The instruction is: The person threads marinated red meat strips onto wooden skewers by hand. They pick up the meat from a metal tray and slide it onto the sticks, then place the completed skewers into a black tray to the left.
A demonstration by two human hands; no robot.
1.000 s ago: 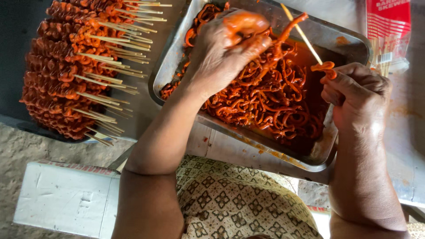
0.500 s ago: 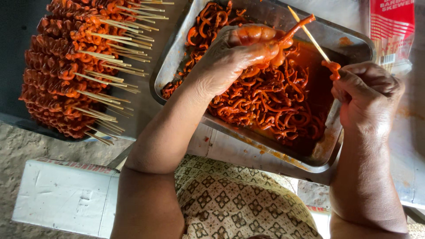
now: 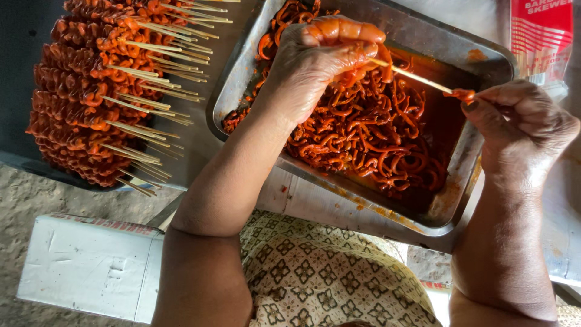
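My left hand (image 3: 321,57), coated in orange sauce, is closed around a strip of marinated meat and pinches the far end of a thin bamboo skewer (image 3: 417,79). My right hand (image 3: 520,130) grips the near end of that same skewer, where a small bit of meat sits. Both hands hover over a metal tray (image 3: 239,91) filled with curly orange-red marinated meat strips (image 3: 369,139) in sauce.
A large heap of finished skewers (image 3: 103,91) with coiled meat lies at the left, sticks pointing right. A red packet of bamboo skewers (image 3: 541,39) lies at the top right. A white box (image 3: 91,266) stands below left. A patterned cloth (image 3: 321,278) covers my lap.
My left hand has closed tighter on the meat strip and slid it along the skewer. The skewer has dropped from steeply tilted to nearly level between both hands.
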